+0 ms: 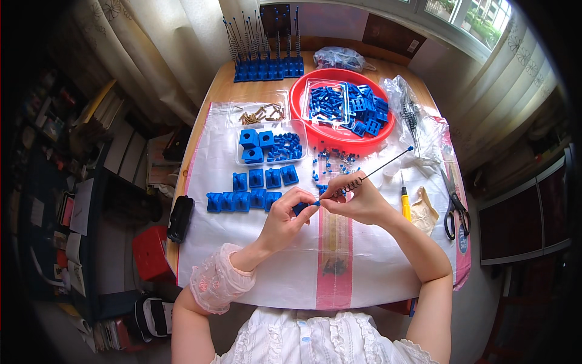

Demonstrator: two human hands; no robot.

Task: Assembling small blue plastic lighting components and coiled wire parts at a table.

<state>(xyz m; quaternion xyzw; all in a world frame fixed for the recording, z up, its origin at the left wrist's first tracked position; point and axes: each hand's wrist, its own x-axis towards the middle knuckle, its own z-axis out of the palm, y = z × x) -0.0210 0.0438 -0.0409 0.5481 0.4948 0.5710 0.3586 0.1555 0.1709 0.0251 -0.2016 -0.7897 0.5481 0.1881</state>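
Observation:
Over the middle of the table my two hands meet fingertip to fingertip. My left hand (286,213) is closed on a small blue plastic part (299,208), mostly covered by the fingers. Pinched in my right hand (357,201) is a thin metal rod with a coil spring (353,184) around it; it slants up to the right and ends in a blue tip (410,148). The rod's lower end is hidden by the fingers. Left of my hands stand two rows of blue plastic blocks (241,201). Small blue and metal pieces (336,159) lie scattered just beyond my hands.
A red basin (298,112) holds blue parts, behind a clear box (304,128) with blue pieces. Brass-coloured screws (262,114) lie at left. Finished-looking spring rods on blue bases (259,70) stand at the back. Black scissors (456,212) and a yellow screwdriver (405,205) lie right.

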